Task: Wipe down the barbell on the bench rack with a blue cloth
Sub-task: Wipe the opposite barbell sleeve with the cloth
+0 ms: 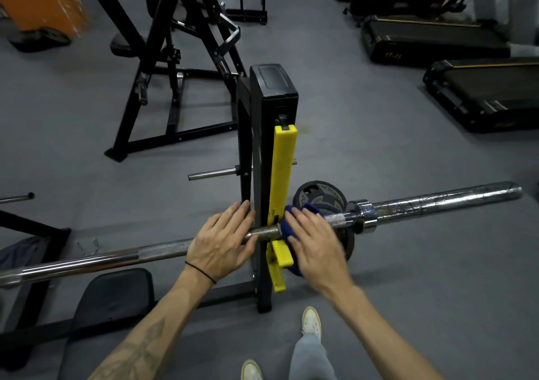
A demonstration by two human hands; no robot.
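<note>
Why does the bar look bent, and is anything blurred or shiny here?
Head view: the wide-angle lens bows the barbell; the right hand on the blue cloth is slightly motion-blurred, the left hand sharper; glare streaks the chrome sleeve.

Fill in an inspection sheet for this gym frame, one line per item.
Surface: grey floor.
Job's things: barbell on bench rack; blue cloth on the bar beside the yellow guard.
Clutter: weight plate, spring clip.
Grips: left hand flat on bar; right hand presses cloth.
Cables: nothing seen.
Surroundings: bench pad, treadmills, black machine frame.
</note>
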